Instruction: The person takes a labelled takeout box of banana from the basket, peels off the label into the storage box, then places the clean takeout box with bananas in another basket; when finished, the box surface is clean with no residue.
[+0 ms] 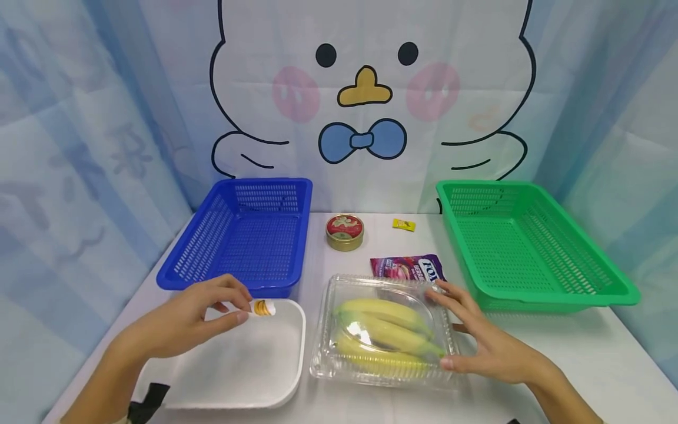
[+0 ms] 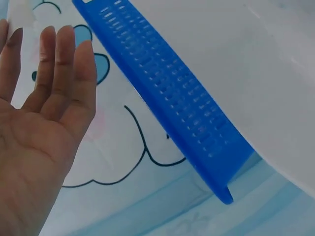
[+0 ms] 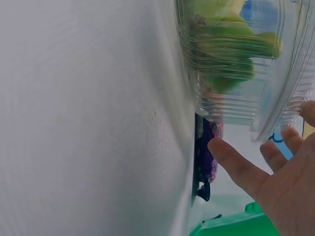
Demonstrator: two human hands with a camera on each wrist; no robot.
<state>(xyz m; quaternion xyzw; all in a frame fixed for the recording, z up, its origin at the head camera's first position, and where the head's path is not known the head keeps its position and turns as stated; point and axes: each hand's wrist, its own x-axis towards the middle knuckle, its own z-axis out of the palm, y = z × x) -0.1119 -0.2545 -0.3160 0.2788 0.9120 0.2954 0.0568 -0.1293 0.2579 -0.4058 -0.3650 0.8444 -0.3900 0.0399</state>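
Note:
My left hand (image 1: 203, 315) pinches a small white label with a banana picture (image 1: 263, 307) between thumb and forefinger, above the white tray (image 1: 228, 368). In the left wrist view the palm of the left hand (image 2: 44, 123) shows, its other fingers loosely extended. A clear plastic clamshell box (image 1: 389, 282) stands with its lid down in front of me, and bananas (image 1: 381, 330) lie inside. Spread fingers of my right hand (image 1: 484, 341) rest at the box's right edge. The right wrist view has the right hand (image 3: 290, 182) beside the box's ribbed side.
Behind the tray sits a blue basket (image 1: 259, 235), and a green basket (image 1: 521, 253) stands at the right. A round red-and-gold tin (image 1: 345, 232), a small yellow packet (image 1: 404, 225) and a purple candy bag (image 1: 408, 268) lie between them. A printed curtain (image 1: 365, 176) hangs behind.

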